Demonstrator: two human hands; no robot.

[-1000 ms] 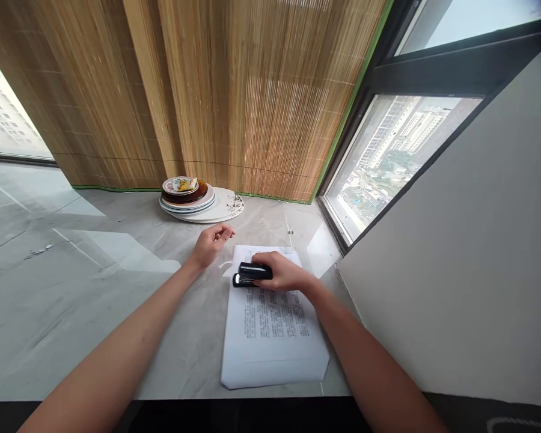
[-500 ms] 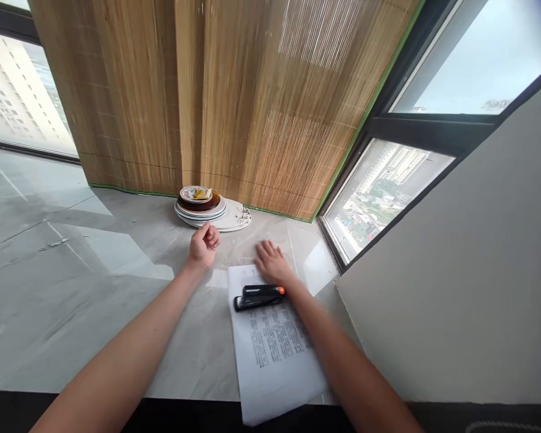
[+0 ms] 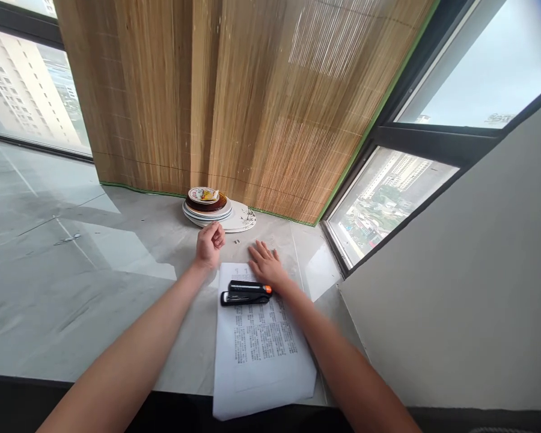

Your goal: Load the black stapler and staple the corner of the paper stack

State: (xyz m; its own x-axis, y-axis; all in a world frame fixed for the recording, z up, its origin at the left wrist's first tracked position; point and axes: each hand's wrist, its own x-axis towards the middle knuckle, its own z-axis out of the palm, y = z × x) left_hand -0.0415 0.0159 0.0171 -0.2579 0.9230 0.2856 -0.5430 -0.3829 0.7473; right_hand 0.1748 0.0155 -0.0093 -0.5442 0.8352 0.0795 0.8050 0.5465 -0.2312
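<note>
My left hand (image 3: 210, 245) rests on the grey counter in front of the plates, fingers curled closed; whatever may be inside them is hidden. Palm down and fingers spread, my right hand (image 3: 267, 264) lies on the counter at the top right edge of a stack of printed paper (image 3: 265, 337). On that paper, close to my right wrist, lies a black stapler (image 3: 247, 293) with an orange end. Between my two hands are a few tiny dark bits (image 3: 237, 241), too small to name.
A pile of plates (image 3: 207, 210) stands behind my left hand, with a small patterned dish (image 3: 203, 195) on top. Behind it hangs a bamboo blind (image 3: 234, 120). A white wall (image 3: 455, 288) and a window (image 3: 392, 192) bound the right side. The paper overhangs the counter's front edge.
The paper and stapler have shifted left on the counter. My right hand has slid slightly left and settled flat. The tiny bits now show between my hands. My left hand stays curled.
</note>
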